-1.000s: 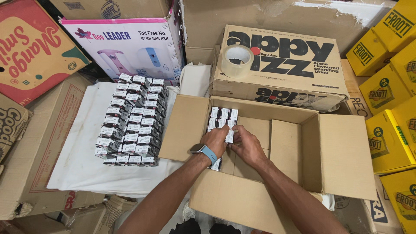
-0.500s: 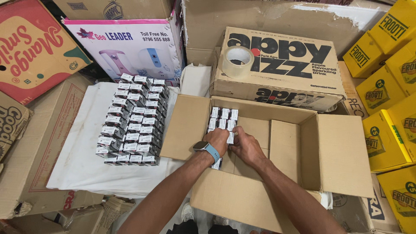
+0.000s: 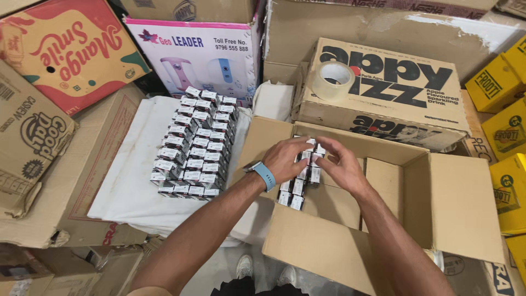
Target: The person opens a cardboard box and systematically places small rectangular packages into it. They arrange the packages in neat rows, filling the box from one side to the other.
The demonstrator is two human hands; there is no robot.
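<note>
An open brown cardboard box (image 3: 455, 203) lies in front of me with its flaps spread. In its far left corner stand rows of small black-and-white packets (image 3: 300, 186). My left hand (image 3: 285, 159), with a blue wristband, and my right hand (image 3: 342, 164) are both over those packets, fingers curled on the top rows. To the left, several more of the same small packets (image 3: 194, 145) lie stacked in rows on a white cloth (image 3: 129, 186).
A roll of clear tape (image 3: 333, 80) sits on a printed drink carton (image 3: 383, 93) behind the box. Yellow juice cartons (image 3: 507, 126) stack at the right. Printed cardboard boxes (image 3: 60, 55) ring the left and back. My shoes (image 3: 245, 267) show below.
Both hands have moved up from the near rows of packets to the far rows inside the box, closer to its back wall. The stack on the cloth is unchanged.
</note>
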